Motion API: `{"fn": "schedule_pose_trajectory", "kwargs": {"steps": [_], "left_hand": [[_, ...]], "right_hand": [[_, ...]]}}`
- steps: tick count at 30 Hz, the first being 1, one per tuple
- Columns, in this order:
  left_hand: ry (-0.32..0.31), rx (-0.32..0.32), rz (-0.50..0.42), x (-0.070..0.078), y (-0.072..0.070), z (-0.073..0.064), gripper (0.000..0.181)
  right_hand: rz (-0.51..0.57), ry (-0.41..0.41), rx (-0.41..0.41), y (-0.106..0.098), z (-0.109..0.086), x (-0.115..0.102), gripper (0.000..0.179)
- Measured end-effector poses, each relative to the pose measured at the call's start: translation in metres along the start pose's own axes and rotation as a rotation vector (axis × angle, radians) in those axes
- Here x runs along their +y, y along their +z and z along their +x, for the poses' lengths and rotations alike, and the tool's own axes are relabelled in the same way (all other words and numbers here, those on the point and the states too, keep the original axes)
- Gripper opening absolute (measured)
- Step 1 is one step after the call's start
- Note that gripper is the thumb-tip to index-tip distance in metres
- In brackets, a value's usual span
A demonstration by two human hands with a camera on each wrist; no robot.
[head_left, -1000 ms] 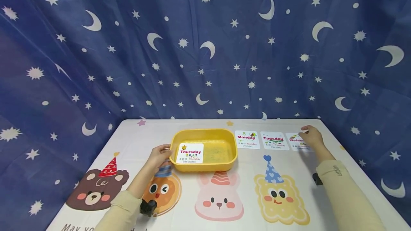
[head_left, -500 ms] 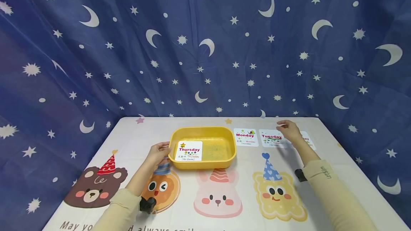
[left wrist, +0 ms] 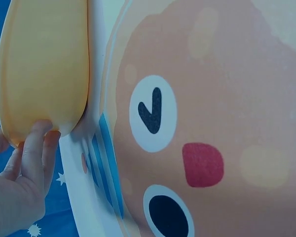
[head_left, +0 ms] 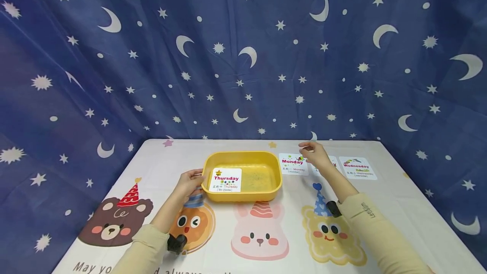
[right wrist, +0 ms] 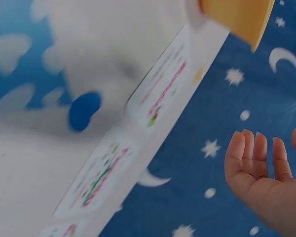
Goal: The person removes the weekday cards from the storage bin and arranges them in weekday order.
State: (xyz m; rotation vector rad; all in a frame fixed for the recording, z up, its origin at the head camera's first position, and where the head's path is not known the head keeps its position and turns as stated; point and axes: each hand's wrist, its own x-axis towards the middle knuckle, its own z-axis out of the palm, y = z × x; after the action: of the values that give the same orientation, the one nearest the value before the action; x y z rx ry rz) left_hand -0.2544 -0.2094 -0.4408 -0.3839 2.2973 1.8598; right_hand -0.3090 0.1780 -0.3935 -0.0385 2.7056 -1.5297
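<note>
A yellow plastic basket-like tray (head_left: 262, 198) stands near the table's back edge. Its left end is held by my left hand (head_left: 189, 184), fingers against the outer wall and thumb at the rim in the left wrist view. Inside the tray, on its left half, is a white Thursday card (head_left: 226, 183). To the right, a Monday card (head_left: 294, 169), a Tuesday card (head_left: 330, 163) and a Wednesday card (head_left: 357, 169) lie in a row. Over the Monday and Tuesday cards hovers my right hand (head_left: 317, 156), holding nothing, fingers loosely bent; it hides part of the Tuesday card.
A white cloth printed with cartoon faces, such as a bear (head_left: 110, 227) and a rabbit (head_left: 260, 240), covers the table. Behind the table's back edge hangs a blue curtain (head_left: 243, 92) with stars and moons. A small black device (head_left: 176, 243) is on the left wrist.
My right hand has moved left from the Wednesday card, past the Tuesday card, toward the Monday card, uncovering Wednesday. The left hand keeps its hold on the tray.
</note>
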Motion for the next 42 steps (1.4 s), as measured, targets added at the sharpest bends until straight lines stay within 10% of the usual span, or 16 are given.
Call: {"fn": "schedule_pose_trajectory", "kwargs": {"steps": [20,29,35,42], "left_hand": [[-0.015,0.003,-0.032,-0.001,0.001,-0.002,0.041],[-0.006,0.000,-0.014,0.001,-0.001,0.000,0.042],[-0.002,0.000,-0.018,0.001,-0.001,-0.001,0.042],[-0.007,-0.005,-0.040,0.000,0.000,0.000,0.042]], "right_hand": [[-0.055,-0.132,-0.150,0.079,0.000,-0.055,0.026],[-0.069,-0.201,-0.246,0.119,0.023,-0.043,0.025],[-0.148,-0.085,-0.266,0.142,0.018,-0.052,0.030],[-0.269,-0.160,-0.256,0.224,0.122,0.074,0.048]]}}
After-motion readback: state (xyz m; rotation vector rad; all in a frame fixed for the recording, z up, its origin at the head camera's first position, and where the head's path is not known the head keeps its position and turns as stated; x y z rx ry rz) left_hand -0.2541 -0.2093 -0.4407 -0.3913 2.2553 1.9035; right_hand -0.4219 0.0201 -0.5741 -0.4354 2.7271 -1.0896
